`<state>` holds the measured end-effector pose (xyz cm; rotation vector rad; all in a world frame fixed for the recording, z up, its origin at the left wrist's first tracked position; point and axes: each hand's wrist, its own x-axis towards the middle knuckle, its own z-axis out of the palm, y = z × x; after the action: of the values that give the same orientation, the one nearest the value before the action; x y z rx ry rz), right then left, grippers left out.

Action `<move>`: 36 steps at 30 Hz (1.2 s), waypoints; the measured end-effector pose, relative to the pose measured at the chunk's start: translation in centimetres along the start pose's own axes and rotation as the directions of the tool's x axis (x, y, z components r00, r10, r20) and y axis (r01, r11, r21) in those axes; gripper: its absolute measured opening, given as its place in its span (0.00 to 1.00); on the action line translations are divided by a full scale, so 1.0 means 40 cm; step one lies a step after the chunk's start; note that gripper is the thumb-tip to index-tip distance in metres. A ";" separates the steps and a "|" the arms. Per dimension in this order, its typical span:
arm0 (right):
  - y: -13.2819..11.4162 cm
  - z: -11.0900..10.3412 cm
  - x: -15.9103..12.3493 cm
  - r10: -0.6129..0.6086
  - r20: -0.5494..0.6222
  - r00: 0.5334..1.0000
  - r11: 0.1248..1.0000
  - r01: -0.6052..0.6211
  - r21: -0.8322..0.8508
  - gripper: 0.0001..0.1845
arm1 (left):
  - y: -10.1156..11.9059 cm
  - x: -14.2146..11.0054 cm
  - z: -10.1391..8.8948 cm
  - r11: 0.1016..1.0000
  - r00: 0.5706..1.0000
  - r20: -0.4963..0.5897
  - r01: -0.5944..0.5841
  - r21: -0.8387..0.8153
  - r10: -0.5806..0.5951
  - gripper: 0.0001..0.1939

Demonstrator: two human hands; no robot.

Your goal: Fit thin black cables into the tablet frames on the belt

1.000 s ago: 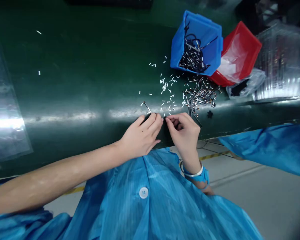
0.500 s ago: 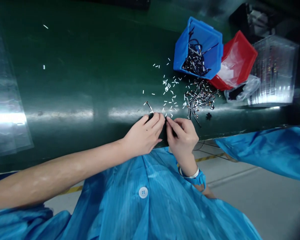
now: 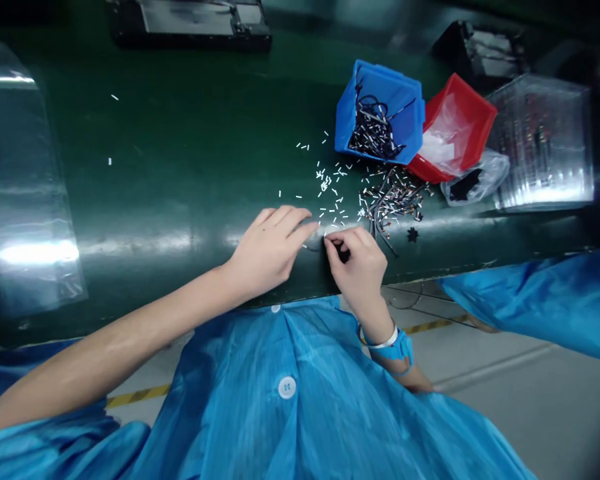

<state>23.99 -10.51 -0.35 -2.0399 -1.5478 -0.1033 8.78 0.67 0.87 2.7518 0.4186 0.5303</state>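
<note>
My left hand [image 3: 273,252] is over the bench near its front edge, fingers stretched out and slightly apart, with nothing visible in its grip. Close beside it, my right hand [image 3: 359,263] is closed in a pinch; what its fingertips hold is too small to make out. A short thin dark cable [image 3: 311,249] shows in the gap between the hands, blurred. Just beyond the fingertips, small white tube pieces [image 3: 326,183] are strewn about. To their right is a heap of short black cables [image 3: 394,199] mixed with more white pieces.
A blue bin [image 3: 414,130] of black cables stands behind the heap. Beside it are a red bin [image 3: 483,127] with clear bags, a plastic bag [image 3: 495,175] and a clear box [image 3: 565,147]. Plastic sheeting [image 3: 35,193] covers the left. Another person's blue sleeve [image 3: 545,293] is at right.
My left hand has opened and drawn slightly left from my right hand. The cable piece that lay beyond the left fingers no longer shows there. My right hand stays pinched. The view has shifted.
</note>
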 end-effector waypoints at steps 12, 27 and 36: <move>0.015 -0.049 0.047 -0.223 -0.143 0.964 0.969 0.236 0.077 0.03 | -0.030 0.085 -0.035 0.936 0.940 0.332 0.184 -0.300 -0.078 0.06; -0.059 -0.016 0.077 -0.210 -0.293 0.933 0.955 0.260 0.141 0.07 | 0.003 0.069 -0.036 0.200 0.863 0.306 0.409 -0.891 -0.402 0.09; -0.031 -0.026 0.111 -0.178 -0.149 0.973 0.977 0.193 0.090 0.07 | -0.019 0.062 -0.031 0.273 0.865 0.382 0.472 -0.838 -0.325 0.17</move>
<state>24.60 -6.97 2.74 -1.7661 -1.6172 -0.2286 10.32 2.48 2.46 1.4562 0.5450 0.2759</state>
